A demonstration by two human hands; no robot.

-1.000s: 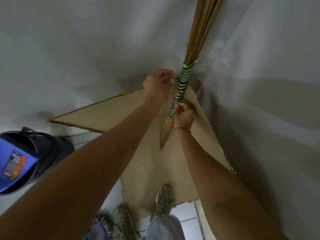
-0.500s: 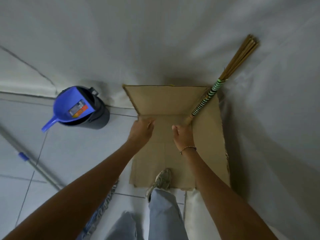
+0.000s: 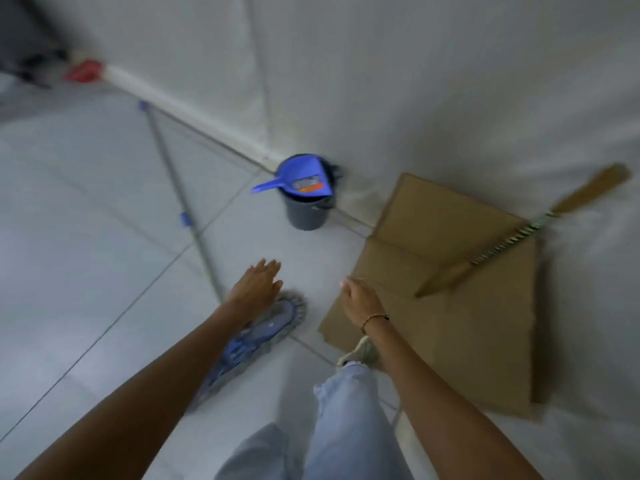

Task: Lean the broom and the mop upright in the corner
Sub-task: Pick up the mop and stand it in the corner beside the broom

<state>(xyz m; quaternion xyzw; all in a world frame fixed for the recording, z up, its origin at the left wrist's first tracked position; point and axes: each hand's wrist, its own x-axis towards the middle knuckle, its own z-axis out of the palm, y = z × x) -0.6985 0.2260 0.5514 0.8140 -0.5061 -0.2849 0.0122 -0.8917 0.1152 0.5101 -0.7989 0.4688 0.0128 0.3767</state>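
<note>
The broom stands in the far right corner, its tail end down on the cardboard and its bristle end up against the white wall, tilted but propped with no hand on it, so that half of the job looks done. The mop is what is left: it lies flat on the tiled floor, its blue fringed head near the person's feet and its thin metal pole running away to the far left toward the skirting. The left hand hovers just above the mop head where the pole meets it, fingers spread and flat, holding nothing; whether it touches the pole I cannot tell, since the picture is blurred there. The right hand hangs over the near left edge of the cardboard, fingers loosely curled, empty too. By my reckoning the next step is to take the pole, raise the mop and set it beside the broom in that corner. Between mop and corner, against the far wall, sits a dark bucket with a blue dustpan resting in its mouth; the pole would have to swing clear of it. Something red lies by the wall at far left, too blurred to name.
</note>
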